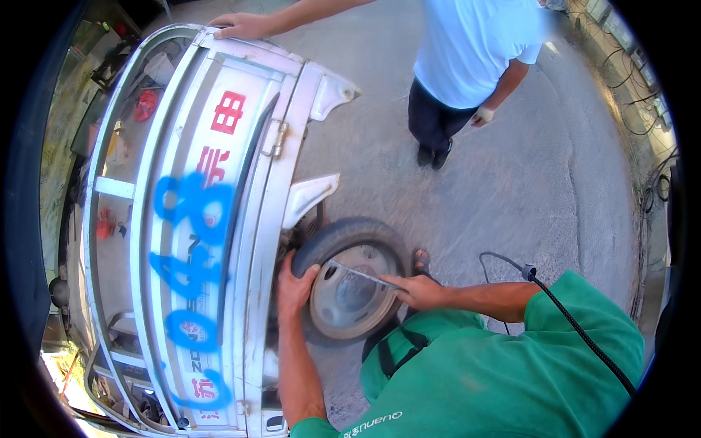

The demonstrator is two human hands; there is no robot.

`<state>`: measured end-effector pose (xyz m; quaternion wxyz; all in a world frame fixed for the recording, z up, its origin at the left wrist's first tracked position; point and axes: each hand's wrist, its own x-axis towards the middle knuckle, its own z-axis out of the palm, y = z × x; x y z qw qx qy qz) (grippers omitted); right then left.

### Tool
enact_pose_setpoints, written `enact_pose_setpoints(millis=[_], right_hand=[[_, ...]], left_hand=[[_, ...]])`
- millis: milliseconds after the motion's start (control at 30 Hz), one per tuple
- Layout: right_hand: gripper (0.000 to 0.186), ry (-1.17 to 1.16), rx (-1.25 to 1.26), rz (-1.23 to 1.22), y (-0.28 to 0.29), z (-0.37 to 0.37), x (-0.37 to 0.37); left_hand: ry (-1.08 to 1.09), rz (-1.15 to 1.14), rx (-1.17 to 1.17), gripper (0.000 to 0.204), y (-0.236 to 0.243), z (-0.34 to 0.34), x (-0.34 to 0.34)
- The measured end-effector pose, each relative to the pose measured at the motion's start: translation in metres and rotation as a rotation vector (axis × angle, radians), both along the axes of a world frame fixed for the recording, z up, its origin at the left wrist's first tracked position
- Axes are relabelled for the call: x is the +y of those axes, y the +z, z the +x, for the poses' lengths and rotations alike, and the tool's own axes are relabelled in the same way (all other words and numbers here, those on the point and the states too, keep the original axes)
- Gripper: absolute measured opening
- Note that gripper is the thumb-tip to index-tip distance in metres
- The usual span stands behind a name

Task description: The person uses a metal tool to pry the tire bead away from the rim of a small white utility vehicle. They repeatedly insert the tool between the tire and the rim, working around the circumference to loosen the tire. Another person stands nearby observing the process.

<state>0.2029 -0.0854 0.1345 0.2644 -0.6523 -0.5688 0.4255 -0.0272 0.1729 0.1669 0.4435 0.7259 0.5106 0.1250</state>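
A wheel with a black tyre (337, 235) and a dusty metal rim (350, 325) is right in front of me, beside the rear of a small white truck. My left hand (296, 283) grips the tyre's left side, its thumb on the sidewall and its fingers round the outer edge. In my right hand (418, 292) is a thin metal bar (361, 274), held by its near end. The bar slants across the face of the rim, and its far tip is at the rim's upper left edge. Whether the tip is wedged under the tyre I cannot tell.
The truck's white tailgate (252, 182), painted with blue marks, stands at my left, with pale brackets (310, 198) jutting toward the concrete floor (504, 190). Beyond stands a person in a light blue shirt (467, 58), one hand (244, 26) on the tailgate. A black cord (584, 332) hangs over my green shirt.
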Motion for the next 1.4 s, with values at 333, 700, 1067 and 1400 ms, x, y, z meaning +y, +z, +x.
enact_pose_setpoints(millis=[333, 700, 1067, 1400], right_hand=[[0.059, 0.132, 0.094, -0.162, 0.079, 0.026, 0.004], [0.053, 0.179, 0.002, 0.031, 0.146, 0.048, 0.095], [0.044, 0.353, -0.27, -0.127, 0.2, 0.081, 0.166], [0.044, 0.596, -0.498, -0.328, 0.2, 0.099, 0.201]], left_hand=[[0.36, 0.03, -0.006, 0.088, -0.039, -0.08, -0.087], [0.064, 0.025, 0.12, 0.083, 0.011, -0.013, -0.015], [0.041, 0.172, 0.262, 0.082, -0.017, 0.0, -0.009], [0.008, 0.183, 0.368, 0.08, -0.007, 0.004, -0.005]])
